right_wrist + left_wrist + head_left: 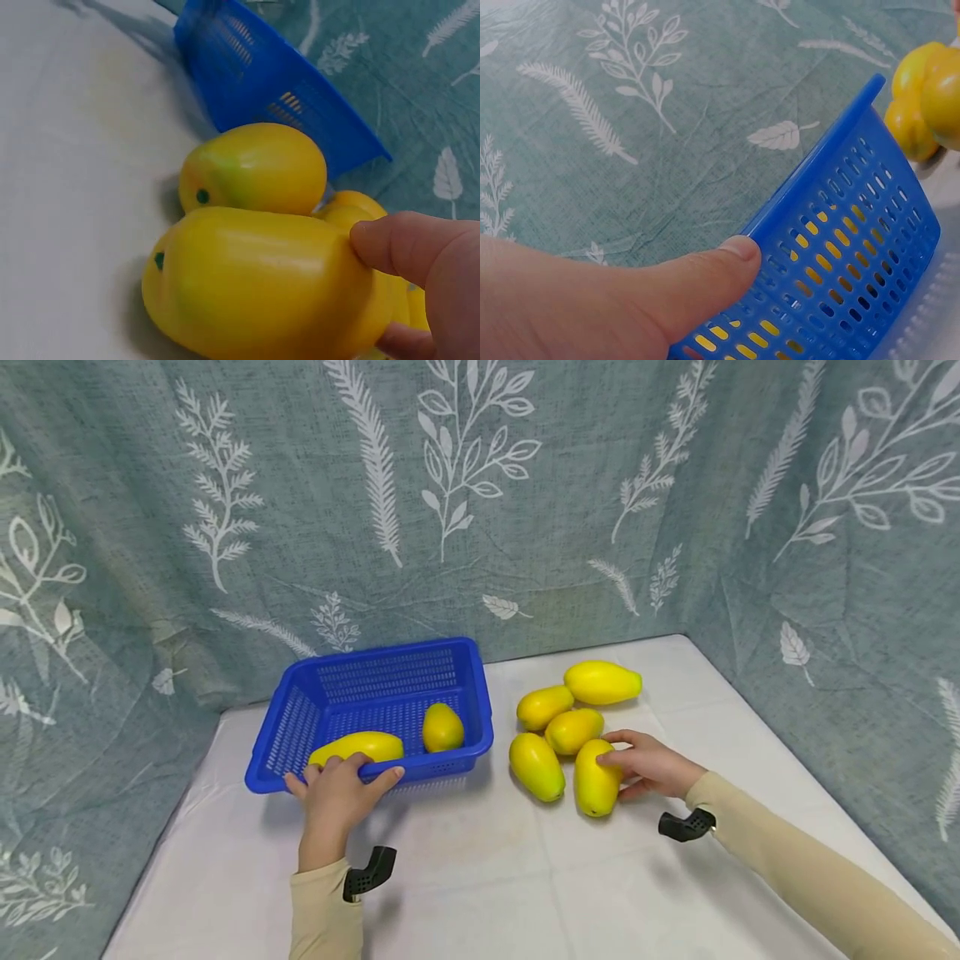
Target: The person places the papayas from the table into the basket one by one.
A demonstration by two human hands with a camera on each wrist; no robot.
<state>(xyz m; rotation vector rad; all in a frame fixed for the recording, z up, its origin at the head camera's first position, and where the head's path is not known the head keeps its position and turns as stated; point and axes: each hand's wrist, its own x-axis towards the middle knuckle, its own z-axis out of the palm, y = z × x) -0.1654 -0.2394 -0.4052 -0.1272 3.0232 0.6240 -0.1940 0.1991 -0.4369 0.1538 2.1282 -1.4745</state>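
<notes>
White table (480, 868): left hand (337, 799) grips blue basket (452, 760) at seven o'clock. Right hand (654, 766), partly hidden, pinches yellow cluster's (574, 732) five-o'clock fruit (595, 781).

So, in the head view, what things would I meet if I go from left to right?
Long yellow fruit in the blue basket, second fruit in it, front-left loose fruit, front-right loose fruit, right hand touching it, right sleeve.

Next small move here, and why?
I'd probably lift the front yellow fruit straight off the white surface: the right hand holds it, the left hand grips the blue basket, and there's room behind the two fruits inside.
</notes>
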